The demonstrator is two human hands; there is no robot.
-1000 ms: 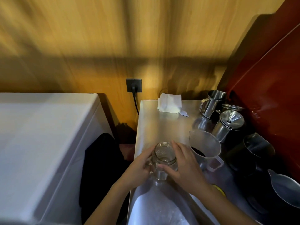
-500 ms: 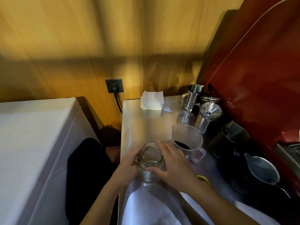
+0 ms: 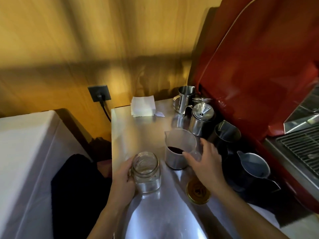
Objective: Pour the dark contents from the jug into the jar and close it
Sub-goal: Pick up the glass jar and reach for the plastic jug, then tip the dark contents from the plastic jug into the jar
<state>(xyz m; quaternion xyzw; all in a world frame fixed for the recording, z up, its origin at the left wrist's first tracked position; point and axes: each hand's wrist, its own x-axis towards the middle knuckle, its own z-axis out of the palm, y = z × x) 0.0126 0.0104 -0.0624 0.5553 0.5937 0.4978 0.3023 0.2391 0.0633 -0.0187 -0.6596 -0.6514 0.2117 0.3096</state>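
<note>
Jar [image 3: 146, 171]: upright on the worktop [image 3: 138, 128], mouth open, clasped at its left side by the left hand [image 3: 123, 180] — fingers wrapped on the glass.
Jug [image 3: 179, 149]: just right of the jar, dark contents low inside.
Right hand [image 3: 205, 163]: fingers spread loose at the jug's handle side — grip not closed.
Lid [image 3: 197, 192]: flat under the right wrist.

Café counter — red espresso machine [image 3: 250, 69], steel milk pitchers [image 3: 185, 99], drip grate [image 3: 300, 149].

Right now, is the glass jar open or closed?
Open. The jar has a bare mouth with nothing on top, and a gold lid lies on the counter beside it. The left hand holds the jar.
</note>
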